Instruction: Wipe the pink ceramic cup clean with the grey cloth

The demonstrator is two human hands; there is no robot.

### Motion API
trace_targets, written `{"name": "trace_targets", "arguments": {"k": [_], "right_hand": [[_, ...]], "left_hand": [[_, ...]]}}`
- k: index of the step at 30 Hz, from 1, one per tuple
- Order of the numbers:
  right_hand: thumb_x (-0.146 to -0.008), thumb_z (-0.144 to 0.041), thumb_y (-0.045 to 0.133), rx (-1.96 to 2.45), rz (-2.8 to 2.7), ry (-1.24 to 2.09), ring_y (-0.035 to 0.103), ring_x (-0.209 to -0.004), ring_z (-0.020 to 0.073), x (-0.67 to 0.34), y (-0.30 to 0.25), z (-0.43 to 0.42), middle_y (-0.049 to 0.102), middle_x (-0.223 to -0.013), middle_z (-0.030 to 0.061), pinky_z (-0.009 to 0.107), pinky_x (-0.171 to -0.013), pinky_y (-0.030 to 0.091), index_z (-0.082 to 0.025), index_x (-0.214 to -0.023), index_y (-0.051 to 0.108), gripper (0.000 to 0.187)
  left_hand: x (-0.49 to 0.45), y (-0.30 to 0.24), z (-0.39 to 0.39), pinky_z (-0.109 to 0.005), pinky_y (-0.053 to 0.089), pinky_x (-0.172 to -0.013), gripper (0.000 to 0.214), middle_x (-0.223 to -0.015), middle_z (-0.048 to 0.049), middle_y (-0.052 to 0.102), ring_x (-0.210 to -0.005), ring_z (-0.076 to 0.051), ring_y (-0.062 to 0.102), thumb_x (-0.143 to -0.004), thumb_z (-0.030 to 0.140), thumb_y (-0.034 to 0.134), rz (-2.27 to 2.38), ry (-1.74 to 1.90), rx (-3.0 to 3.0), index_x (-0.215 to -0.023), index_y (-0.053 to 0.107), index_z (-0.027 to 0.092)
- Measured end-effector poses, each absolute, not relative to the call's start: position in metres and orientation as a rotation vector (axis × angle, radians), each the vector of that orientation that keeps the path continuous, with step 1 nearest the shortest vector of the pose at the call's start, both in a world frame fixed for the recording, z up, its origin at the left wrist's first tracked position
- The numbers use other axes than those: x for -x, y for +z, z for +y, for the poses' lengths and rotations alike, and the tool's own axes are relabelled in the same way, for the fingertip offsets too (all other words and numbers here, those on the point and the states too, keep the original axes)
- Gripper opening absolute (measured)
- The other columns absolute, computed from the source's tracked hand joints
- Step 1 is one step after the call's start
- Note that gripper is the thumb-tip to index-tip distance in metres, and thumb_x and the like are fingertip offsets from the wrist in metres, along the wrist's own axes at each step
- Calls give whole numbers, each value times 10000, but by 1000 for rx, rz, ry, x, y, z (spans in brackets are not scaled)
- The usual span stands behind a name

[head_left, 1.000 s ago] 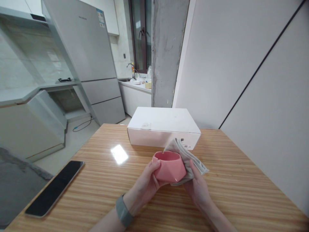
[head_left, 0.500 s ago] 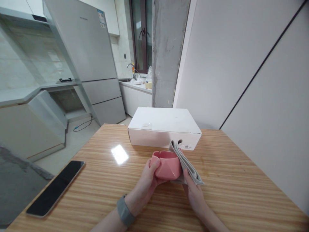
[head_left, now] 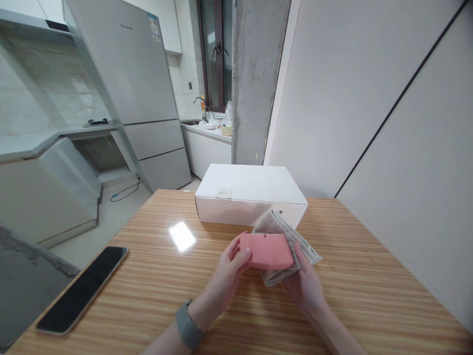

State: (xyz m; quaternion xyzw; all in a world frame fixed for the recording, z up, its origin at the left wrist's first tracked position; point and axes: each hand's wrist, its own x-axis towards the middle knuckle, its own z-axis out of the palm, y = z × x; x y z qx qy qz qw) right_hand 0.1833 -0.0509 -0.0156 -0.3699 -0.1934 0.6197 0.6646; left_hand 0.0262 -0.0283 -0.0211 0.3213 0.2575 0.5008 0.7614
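A pink faceted bowl (head_left: 266, 250) is held just above the wooden table (head_left: 148, 291), tilted so its side faces me. My left hand (head_left: 231, 271) grips its left side with thumb and fingers closed on the rim. My right hand (head_left: 306, 283) presses a folded grey cloth (head_left: 284, 236) against the bowl's right side and underside. A grey band sits on my left wrist.
A closed white box (head_left: 251, 195) lies on the table just behind the bowl. A dark phone (head_left: 83, 288) rests near the table's left edge. A white wall runs along the right; a fridge (head_left: 136, 88) and kitchen counters stand beyond the table.
The bowl has been turned from mouth-up onto its side. My right hand with the cloth has shifted under and round its right side.
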Motion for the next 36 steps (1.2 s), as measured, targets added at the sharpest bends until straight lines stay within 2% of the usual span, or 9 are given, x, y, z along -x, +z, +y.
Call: {"name": "trace_targets", "arguments": {"k": [12, 15, 18, 20, 23, 26, 29, 33, 36], "right_hand": [[-728, -591, 729, 821, -479, 1390, 551, -1288, 306, -180, -21, -52, 747, -1160, 24, 482, -1056, 473, -295, -1074, 742, 456], [-718, -523, 773, 902, -478, 1250, 499, -1338, 280, -181, -39, -56, 712, -1234, 1, 472, -1157, 353, -327, -1069, 739, 404], [-690, -437, 826, 964, -544, 1149, 376, -1425, 251, -179, -53, -61, 651, -1326, -26, 436, -1232, 181, -353, -1074, 737, 403], [-703, -438, 819, 953, -581, 1145, 343, -1444, 243, -178, -56, -62, 636, -1346, -27, 426, -1241, 143, -346, -1087, 736, 403], [-730, -481, 786, 920, -572, 1172, 403, -1410, 242, -178, -52, -58, 662, -1313, -27, 413, -1230, 197, -336, -1092, 738, 393], [-696, -530, 791, 938, -466, 1212, 515, -1325, 260, -182, -47, -51, 728, -1200, -30, 409, -1157, 370, -333, -1040, 759, 398], [-651, -569, 801, 931, -377, 1224, 579, -1256, 287, -186, -41, -47, 763, -1117, -10, 409, -1050, 494, -305, -997, 776, 436], [-644, -574, 800, 861, -349, 1277, 558, -1276, 310, -185, -30, -47, 758, -1133, 13, 427, -1053, 489, -274, -1022, 774, 483], [-680, -574, 777, 807, -366, 1327, 544, -1291, 311, -182, -22, -50, 749, -1155, 16, 441, -1082, 458, -274, -1031, 773, 462]], "left_hand": [[-28, -23, -32, -443, 371, -1079, 631, -1280, -152, 621, -1244, -319, 530, -768, 373, 760, 467, 1109, -677, -1320, 542, 159], [-28, -23, -33, -417, 399, -1049, 708, -1289, -147, 608, -1222, -302, 540, -730, 324, 797, 582, 1173, -697, -1352, 490, 181], [-27, -24, -35, -380, 445, -976, 766, -1243, -131, 616, -1137, -277, 580, -688, 268, 827, 722, 1236, -766, -1356, 457, 206], [-27, -25, -34, -352, 461, -936, 781, -1196, -118, 628, -1082, -256, 599, -686, 262, 827, 760, 1243, -776, -1359, 435, 209], [-29, -24, -32, -322, 460, -928, 768, -1170, -104, 637, -1071, -229, 599, -743, 319, 777, 692, 1190, -665, -1397, 392, 202], [-31, -21, -29, -311, 456, -941, 705, -1209, -91, 637, -1103, -206, 588, -833, 365, 654, 612, 1099, -488, -1451, 350, 211], [-28, -19, -27, -317, 453, -949, 713, -1285, -81, 616, -1124, -198, 583, -839, 320, 636, 608, 1025, -444, -1480, 334, 241], [-23, -22, -24, -346, 437, -979, 585, -1340, -98, 596, -1172, -234, 568, -826, 320, 702, 594, 996, -584, -1374, 519, 229], [-22, -25, -25, -355, 419, -999, 490, -1271, -125, 638, -1194, -276, 557, -791, 369, 746, 517, 1005, -693, -1227, 650, 165]]}}
